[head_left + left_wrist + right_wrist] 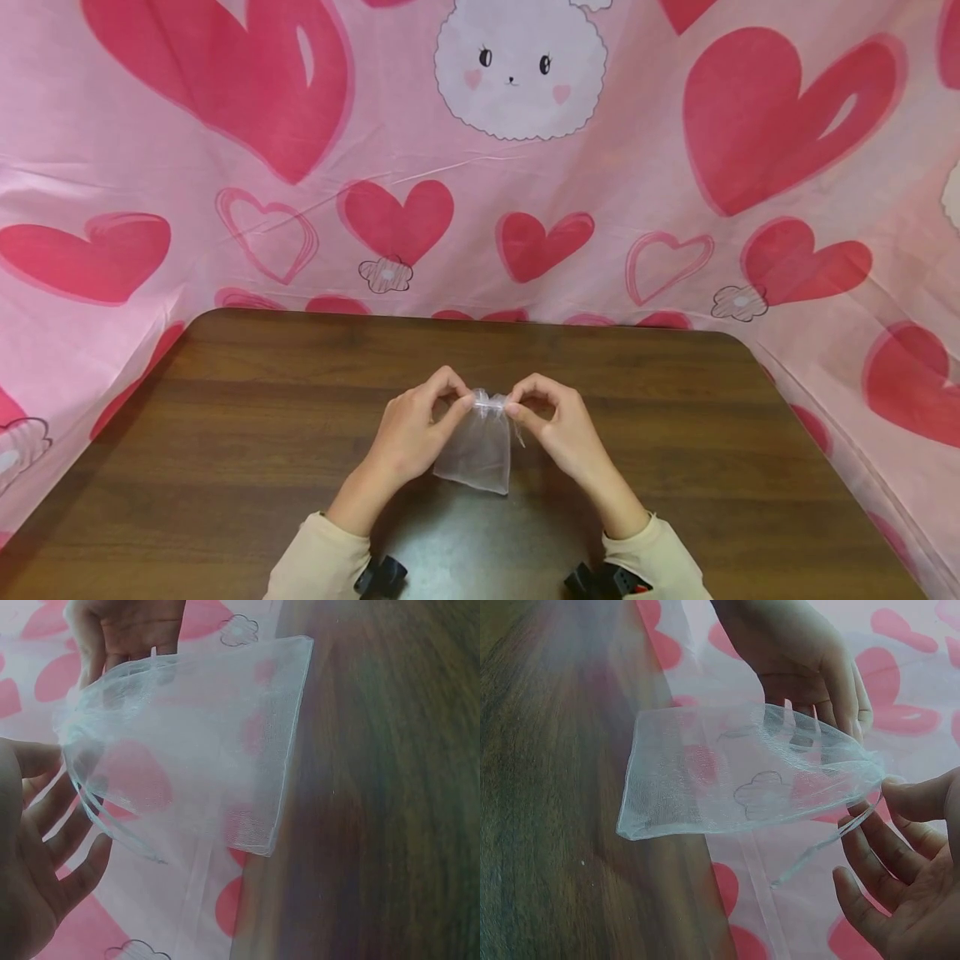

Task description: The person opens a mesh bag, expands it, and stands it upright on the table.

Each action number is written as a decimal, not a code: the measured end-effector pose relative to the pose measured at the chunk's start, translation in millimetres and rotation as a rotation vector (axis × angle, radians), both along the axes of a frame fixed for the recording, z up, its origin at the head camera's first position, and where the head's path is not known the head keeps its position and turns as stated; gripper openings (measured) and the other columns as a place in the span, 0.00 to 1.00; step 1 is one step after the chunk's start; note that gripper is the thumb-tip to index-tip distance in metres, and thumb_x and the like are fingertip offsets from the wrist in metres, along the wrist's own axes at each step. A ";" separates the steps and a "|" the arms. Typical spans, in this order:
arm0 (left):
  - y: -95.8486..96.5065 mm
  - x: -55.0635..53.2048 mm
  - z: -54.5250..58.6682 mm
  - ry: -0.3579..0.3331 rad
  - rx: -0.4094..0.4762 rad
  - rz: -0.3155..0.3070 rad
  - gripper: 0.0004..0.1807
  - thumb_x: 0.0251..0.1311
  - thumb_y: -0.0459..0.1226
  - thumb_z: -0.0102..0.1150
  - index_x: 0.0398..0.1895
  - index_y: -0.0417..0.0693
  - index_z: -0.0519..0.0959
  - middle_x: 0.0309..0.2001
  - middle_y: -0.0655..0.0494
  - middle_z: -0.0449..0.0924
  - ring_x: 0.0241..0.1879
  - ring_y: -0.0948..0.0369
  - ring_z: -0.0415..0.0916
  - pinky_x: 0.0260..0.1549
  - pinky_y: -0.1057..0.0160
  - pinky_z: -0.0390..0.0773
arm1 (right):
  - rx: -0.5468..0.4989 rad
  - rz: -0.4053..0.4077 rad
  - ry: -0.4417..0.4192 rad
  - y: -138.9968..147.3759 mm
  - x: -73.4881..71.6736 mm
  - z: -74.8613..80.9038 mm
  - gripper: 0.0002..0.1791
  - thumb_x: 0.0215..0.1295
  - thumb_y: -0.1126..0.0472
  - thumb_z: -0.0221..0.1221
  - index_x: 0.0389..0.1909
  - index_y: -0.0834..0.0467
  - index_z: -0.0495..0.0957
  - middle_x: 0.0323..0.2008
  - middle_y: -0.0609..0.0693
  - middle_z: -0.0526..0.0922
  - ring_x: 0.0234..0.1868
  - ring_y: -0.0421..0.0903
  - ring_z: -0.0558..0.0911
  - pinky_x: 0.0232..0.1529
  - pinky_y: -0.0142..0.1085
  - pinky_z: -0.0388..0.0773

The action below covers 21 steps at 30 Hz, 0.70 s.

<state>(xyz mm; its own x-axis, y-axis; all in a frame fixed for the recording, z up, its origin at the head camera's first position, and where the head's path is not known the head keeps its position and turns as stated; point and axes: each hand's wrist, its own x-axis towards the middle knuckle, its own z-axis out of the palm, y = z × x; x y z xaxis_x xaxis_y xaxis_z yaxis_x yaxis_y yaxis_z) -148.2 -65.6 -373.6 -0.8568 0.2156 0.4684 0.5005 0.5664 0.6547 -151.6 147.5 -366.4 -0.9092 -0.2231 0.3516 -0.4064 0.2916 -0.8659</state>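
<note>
A small white sheer drawstring bag [480, 454] hangs between both hands above the table, its gathered neck up and its flat bottom edge down. My left hand [411, 429] pinches the left side of the neck between thumb and fingers. On the other side, my right hand [561, 429] pinches the neck the same way. Thin ribbon ends [810, 859] dangle from the neck beside the right hand. Through the mesh of the bag [195, 750] the pink backdrop shows, and I see nothing inside it.
A dark brown wooden table [247, 467] with rounded far corners lies under the hands. Behind it hangs a pink cloth [465, 167] printed with red hearts. Black wrist devices [381, 577] sit at the cream sleeves [322, 558].
</note>
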 end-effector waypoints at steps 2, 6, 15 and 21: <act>-0.5 0.2 -0.4 -0.008 0.000 0.004 0.05 0.65 0.41 0.64 0.36 0.60 0.75 0.36 0.68 0.84 0.35 0.68 0.78 0.36 0.59 0.76 | 0.008 -0.003 0.002 0.7 -0.2 -0.2 0.04 0.60 0.67 0.67 0.30 0.58 0.81 0.31 0.49 0.82 0.34 0.43 0.81 0.41 0.38 0.78; -1.0 0.3 -1.3 -0.022 -0.001 0.014 0.05 0.65 0.41 0.63 0.36 0.61 0.75 0.37 0.68 0.84 0.35 0.67 0.79 0.36 0.58 0.75 | 0.017 -0.002 0.011 2.8 -0.3 -0.1 0.05 0.60 0.66 0.68 0.30 0.58 0.80 0.30 0.48 0.82 0.34 0.43 0.81 0.41 0.37 0.78; -4.3 -0.9 -1.2 -0.014 0.000 0.023 0.05 0.65 0.44 0.63 0.35 0.62 0.75 0.36 0.69 0.83 0.33 0.67 0.76 0.35 0.59 0.74 | 0.046 0.010 0.009 9.7 0.1 5.3 0.05 0.60 0.65 0.68 0.30 0.56 0.81 0.31 0.47 0.82 0.34 0.45 0.82 0.39 0.35 0.78; -8.5 -1.0 1.3 -0.011 -0.024 0.014 0.05 0.65 0.46 0.64 0.34 0.63 0.76 0.33 0.71 0.81 0.28 0.69 0.72 0.31 0.61 0.72 | 0.078 0.008 0.008 11.5 0.0 6.1 0.05 0.60 0.65 0.68 0.30 0.55 0.81 0.31 0.47 0.82 0.33 0.45 0.81 0.38 0.36 0.77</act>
